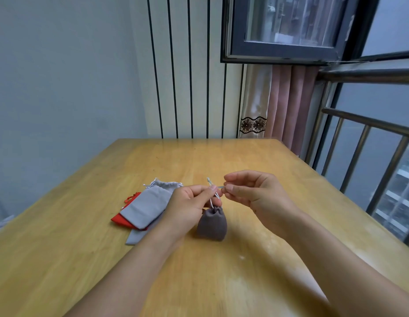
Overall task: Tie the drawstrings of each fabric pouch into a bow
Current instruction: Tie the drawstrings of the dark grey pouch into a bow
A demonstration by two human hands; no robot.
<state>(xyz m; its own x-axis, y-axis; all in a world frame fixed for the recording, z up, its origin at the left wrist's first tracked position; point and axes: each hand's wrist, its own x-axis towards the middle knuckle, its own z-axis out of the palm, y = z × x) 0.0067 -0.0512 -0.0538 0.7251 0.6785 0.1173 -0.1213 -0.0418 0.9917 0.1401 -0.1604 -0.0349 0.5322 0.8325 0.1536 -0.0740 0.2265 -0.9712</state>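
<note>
Two hands on the cinched brown pouch's drawstrings.

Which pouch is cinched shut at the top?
The dark grey pouch between the hands, gathered at its neck; the light grey pouches and red pouch lie flat.

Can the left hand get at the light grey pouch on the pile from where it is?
Probably yes: the light grey pouch lies just left of the left hand, nothing between them. But that hand pinches the drawstring of the dark pouch and must release first.
</note>
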